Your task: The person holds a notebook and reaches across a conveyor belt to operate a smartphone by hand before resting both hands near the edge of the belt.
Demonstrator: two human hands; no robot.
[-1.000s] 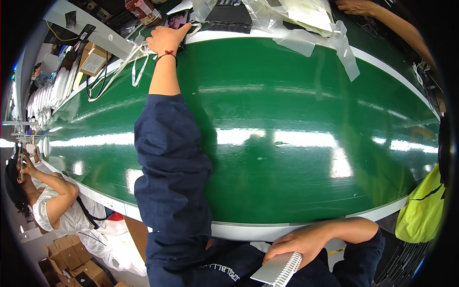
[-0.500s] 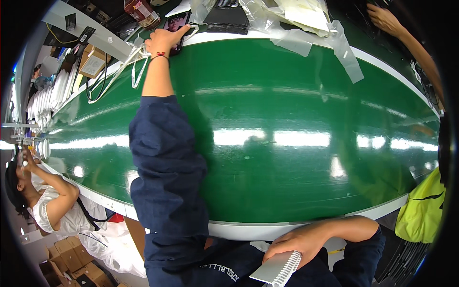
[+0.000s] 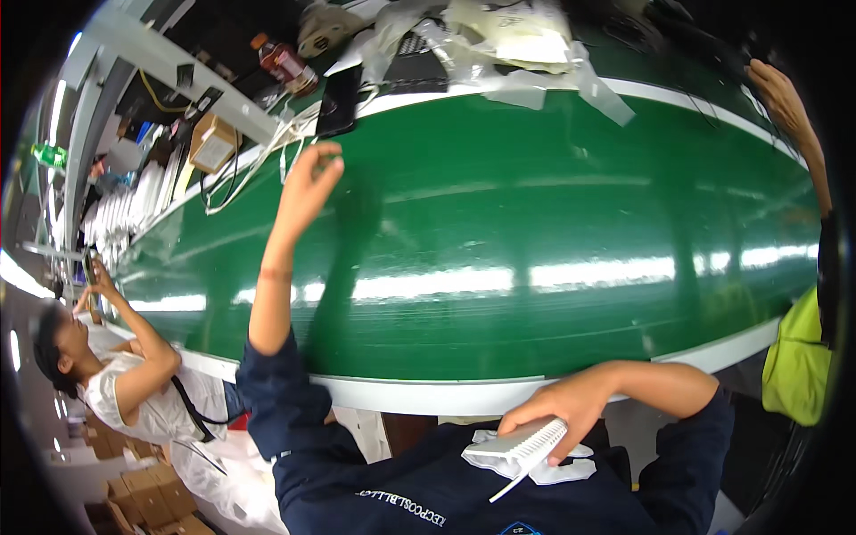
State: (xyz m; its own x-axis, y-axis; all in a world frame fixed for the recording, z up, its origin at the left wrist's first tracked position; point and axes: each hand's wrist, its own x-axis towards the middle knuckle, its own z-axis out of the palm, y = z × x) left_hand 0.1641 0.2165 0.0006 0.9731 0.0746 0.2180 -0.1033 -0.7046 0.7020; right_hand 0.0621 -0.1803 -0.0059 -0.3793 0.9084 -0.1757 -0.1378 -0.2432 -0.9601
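My left hand [image 3: 308, 189] hangs over the green work surface, just short of a black smartphone [image 3: 339, 102] with a dark screen. Its fingers are loosely bent and apart, and nothing shows in them. Close to my body at the near edge, my right hand [image 3: 571, 406] is closed around a small white spiral-bound notepad [image 3: 526, 443]. The pad tilts downward with its coil facing right. A crumpled white cloth or glove [image 3: 563, 471] lies under it against my dark jacket.
White cables [image 3: 283, 134], a red-brown drink bottle [image 3: 287, 67] and clear plastic sheets [image 3: 513, 85] line the far edge of the green surface [image 3: 499, 214]. A co-worker [image 3: 134, 366] is at the left; another person's hand [image 3: 785, 102] reaches in at the far right. A yellow-green bag [image 3: 796, 357] hangs at right.
My left hand has let go of the smartphone and drawn back toward me; the screen, lit before, is dark. My right hand still holds the notepad. The whole view has shifted slightly.
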